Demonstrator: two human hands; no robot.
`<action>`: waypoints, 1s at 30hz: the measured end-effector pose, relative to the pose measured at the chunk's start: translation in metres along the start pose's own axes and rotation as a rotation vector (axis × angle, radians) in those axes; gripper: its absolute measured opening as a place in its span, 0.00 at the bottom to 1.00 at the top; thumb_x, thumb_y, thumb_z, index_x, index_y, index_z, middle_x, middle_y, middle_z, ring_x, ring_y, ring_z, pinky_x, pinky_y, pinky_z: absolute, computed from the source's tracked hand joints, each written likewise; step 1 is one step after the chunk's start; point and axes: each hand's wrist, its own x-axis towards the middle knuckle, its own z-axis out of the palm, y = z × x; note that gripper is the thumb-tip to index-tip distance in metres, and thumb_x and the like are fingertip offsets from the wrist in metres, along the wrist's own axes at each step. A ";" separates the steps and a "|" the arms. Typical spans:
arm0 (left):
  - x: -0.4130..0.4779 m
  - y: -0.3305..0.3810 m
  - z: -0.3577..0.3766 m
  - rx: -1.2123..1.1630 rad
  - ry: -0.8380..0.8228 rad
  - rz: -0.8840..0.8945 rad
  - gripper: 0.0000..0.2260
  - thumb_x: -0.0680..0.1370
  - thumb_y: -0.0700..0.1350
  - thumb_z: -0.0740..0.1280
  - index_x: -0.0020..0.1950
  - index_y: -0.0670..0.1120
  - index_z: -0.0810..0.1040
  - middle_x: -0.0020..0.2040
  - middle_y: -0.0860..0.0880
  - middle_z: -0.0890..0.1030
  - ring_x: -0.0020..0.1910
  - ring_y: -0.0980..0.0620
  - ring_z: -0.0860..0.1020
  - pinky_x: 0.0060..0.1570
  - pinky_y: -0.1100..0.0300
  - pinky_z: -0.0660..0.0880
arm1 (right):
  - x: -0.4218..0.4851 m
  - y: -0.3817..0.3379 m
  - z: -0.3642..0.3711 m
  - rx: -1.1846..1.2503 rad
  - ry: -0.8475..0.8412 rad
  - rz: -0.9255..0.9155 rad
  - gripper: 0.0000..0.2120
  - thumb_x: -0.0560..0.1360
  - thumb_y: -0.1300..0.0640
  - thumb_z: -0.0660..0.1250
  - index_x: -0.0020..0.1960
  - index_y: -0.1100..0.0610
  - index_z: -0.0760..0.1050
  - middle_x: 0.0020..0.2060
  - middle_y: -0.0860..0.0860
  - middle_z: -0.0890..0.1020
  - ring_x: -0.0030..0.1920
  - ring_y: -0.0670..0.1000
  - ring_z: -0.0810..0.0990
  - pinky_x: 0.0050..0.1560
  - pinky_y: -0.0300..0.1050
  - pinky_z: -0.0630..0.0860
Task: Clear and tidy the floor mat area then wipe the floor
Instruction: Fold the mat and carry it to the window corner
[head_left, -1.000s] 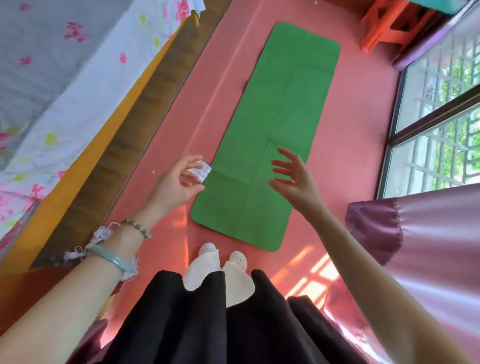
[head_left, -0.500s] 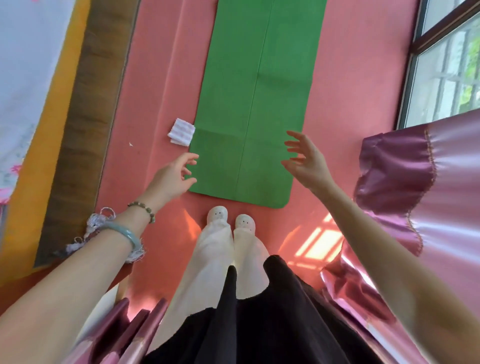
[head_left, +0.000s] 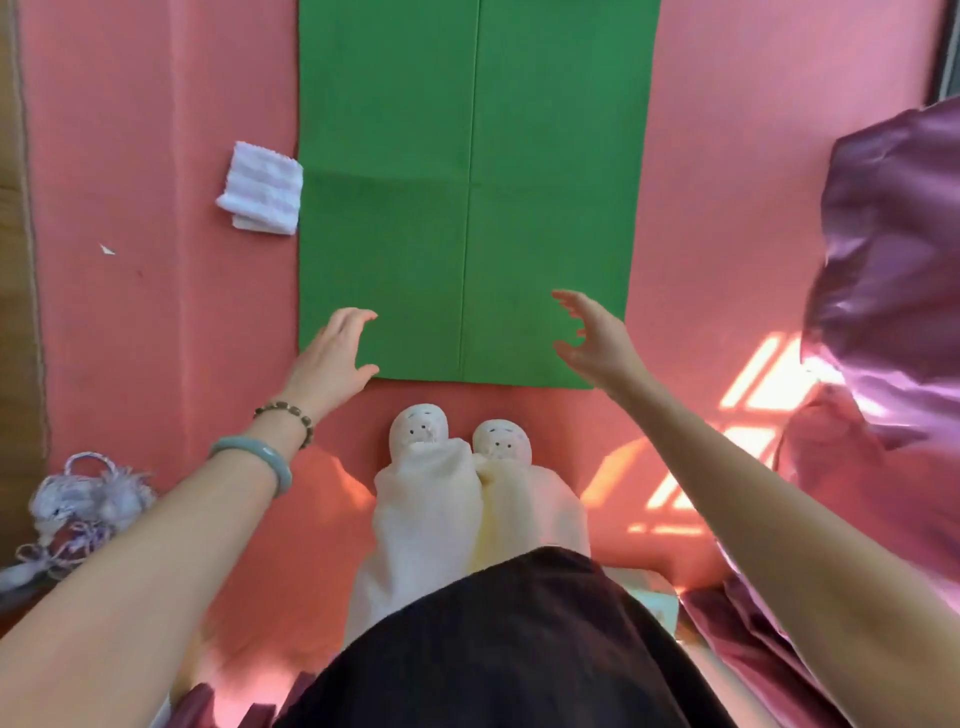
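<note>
Beyond my left hand (head_left: 332, 353), the folded cloth (head_left: 261, 182) lies just beside the green mat (head_left: 467, 182). That hand is released, empty, over the mat's near corner. My right hand (head_left: 592, 338) hovers likewise, fingers loose.

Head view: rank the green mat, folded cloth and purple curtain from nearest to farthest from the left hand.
1. Green mat: its near left corner is at the left hand.
2. Folded cloth: on the floor beside the mat's left edge, farther ahead.
3. Purple curtain: far right, beyond the right hand.
</note>
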 end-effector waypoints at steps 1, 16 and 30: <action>0.012 -0.013 0.018 0.025 -0.006 -0.005 0.30 0.73 0.43 0.70 0.71 0.47 0.60 0.71 0.48 0.63 0.66 0.48 0.69 0.61 0.51 0.72 | 0.012 0.016 0.016 -0.041 -0.019 0.008 0.30 0.69 0.66 0.67 0.70 0.57 0.67 0.64 0.57 0.75 0.64 0.56 0.73 0.64 0.45 0.68; 0.126 -0.107 0.173 0.569 -0.136 0.240 0.39 0.64 0.47 0.78 0.71 0.44 0.63 0.72 0.42 0.63 0.72 0.43 0.61 0.70 0.47 0.58 | 0.107 0.154 0.162 -0.690 -0.322 -0.100 0.43 0.69 0.52 0.73 0.76 0.51 0.52 0.76 0.59 0.51 0.75 0.59 0.52 0.73 0.53 0.55; 0.120 -0.125 0.145 0.551 -0.001 0.529 0.19 0.61 0.36 0.77 0.50 0.42 0.78 0.49 0.44 0.81 0.46 0.44 0.80 0.48 0.51 0.76 | 0.090 0.166 0.168 -0.732 -0.280 -0.227 0.33 0.66 0.61 0.73 0.69 0.59 0.68 0.70 0.64 0.66 0.69 0.64 0.66 0.67 0.59 0.66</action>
